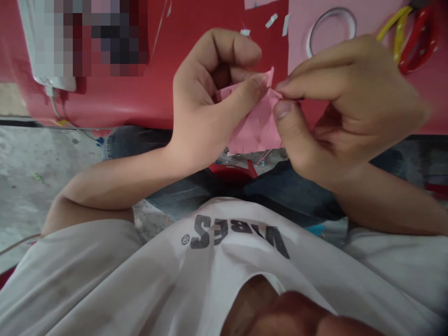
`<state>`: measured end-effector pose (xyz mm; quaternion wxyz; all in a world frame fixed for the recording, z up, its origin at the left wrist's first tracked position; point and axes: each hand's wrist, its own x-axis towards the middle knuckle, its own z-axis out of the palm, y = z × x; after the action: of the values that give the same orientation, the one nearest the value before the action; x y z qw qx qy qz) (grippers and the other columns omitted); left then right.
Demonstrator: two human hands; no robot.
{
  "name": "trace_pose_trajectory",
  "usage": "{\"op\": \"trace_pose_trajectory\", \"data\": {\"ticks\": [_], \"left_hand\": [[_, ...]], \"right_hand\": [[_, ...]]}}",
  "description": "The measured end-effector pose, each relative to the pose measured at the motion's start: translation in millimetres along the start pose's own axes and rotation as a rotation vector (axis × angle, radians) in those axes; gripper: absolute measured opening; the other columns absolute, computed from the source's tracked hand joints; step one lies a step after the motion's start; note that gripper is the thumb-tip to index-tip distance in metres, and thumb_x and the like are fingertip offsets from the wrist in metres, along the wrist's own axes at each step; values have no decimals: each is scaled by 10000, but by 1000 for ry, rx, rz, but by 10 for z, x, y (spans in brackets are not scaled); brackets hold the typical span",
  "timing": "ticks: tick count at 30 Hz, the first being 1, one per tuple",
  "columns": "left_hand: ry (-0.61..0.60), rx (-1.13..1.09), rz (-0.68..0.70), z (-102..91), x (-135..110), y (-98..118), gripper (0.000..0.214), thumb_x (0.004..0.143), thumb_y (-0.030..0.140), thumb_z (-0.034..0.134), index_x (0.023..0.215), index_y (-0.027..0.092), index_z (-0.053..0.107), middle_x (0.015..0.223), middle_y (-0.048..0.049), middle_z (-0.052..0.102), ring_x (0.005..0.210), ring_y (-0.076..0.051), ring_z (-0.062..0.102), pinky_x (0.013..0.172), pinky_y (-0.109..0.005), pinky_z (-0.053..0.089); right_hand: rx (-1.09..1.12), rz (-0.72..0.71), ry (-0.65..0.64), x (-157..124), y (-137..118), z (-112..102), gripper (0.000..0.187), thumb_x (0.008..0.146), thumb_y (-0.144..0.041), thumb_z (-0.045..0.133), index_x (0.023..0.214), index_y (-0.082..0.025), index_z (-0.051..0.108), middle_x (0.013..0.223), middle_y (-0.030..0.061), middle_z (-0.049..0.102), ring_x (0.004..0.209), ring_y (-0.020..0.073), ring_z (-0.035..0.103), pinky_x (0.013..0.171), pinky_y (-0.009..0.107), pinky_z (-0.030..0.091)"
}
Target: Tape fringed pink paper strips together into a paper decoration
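Between my two hands is a piece of pink paper [257, 126], creased and folded, held up at the front edge of the red table. My left hand [213, 98] grips its upper left part, the thumb pressing on top and the fingers curled behind. At the paper's upper right edge, my right hand [343, 102] pinches a fold between thumb and forefinger. The fingertips of both hands are close together near the top corner. Part of the paper is hidden behind my left thumb and palm.
A roll of tape [311, 39] lies on a larger pink sheet [299, 21] at the back right. Beside it are scissors with red handles [416, 46] and a yellow-handled tool [399, 35]. Small white scraps [271, 20] lie on the red table [199, 16]. A white device with a cable [65, 83] sits left.
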<state>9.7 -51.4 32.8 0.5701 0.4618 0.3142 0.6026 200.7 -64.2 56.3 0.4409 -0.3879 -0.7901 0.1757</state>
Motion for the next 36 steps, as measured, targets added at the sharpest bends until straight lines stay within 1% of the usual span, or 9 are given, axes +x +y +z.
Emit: {"op": "trace_pose_trajectory", "data": {"ticks": [2,10,15,19,21,23,26,30,36], "left_hand": [[-13,51,-152,20,-17,104,128,920,110,762,979,221,743,976,-13,648,885,-116,666,848,-249,580],[83,70,-190,126,-9,365,228,801,-37,800,851,181,757,829,52,657,763,-49,669,732,-146,557],[3,257,-127,115,-60,408,418,972,67,306,894,75,716,926,98,645,1083,-146,774,770,-197,488],[-205,516,144,34,-73,319,290,1021,202,579,747,129,641,997,51,689,1003,-157,786,802,-222,564],[-173,503,216,-2,-48,218,407,1092,341,458,822,129,678,963,47,652,968,-122,765,773,-226,519],[-87,321,268,-23,-23,141,152,949,340,798,963,209,723,892,22,657,771,-57,654,687,-167,517],[-61,289,187,-5,-29,188,236,860,308,903,1013,236,738,962,13,637,801,-73,592,741,-209,543],[-45,446,2,96,-105,466,68,992,133,721,997,192,686,1014,12,605,867,-58,609,839,-238,548],[-37,546,-32,150,-156,559,71,1009,211,709,1011,237,643,1091,26,632,992,-103,713,939,-301,601]], "right_hand": [[5,48,-3,7,-37,1,251,859,-269,731,1099,-324,776,1012,10,781,967,235,729,889,421,604],[10,113,-18,21,-126,-19,176,907,-359,703,1057,-310,780,1044,16,785,977,239,727,934,432,614],[22,132,-40,35,-150,-52,172,917,-374,690,1064,-335,772,1051,-5,777,998,240,730,959,450,618],[37,157,-69,46,-98,-26,182,894,-337,700,1054,-300,779,1052,22,770,1031,245,740,976,447,612],[54,121,-19,48,-37,18,127,876,-341,709,966,-272,767,954,37,768,944,244,734,918,439,605],[80,75,49,45,2,62,103,890,-371,682,864,-276,713,819,12,729,801,212,689,808,414,578],[118,140,114,38,-55,92,100,902,-351,674,850,-266,683,796,-5,677,761,173,623,751,375,517],[191,333,168,45,-243,99,157,917,-329,666,859,-211,751,814,28,646,753,144,552,727,345,479],[200,437,254,73,-332,106,81,893,-181,712,868,-213,782,801,-18,632,757,91,502,645,252,425]]}}
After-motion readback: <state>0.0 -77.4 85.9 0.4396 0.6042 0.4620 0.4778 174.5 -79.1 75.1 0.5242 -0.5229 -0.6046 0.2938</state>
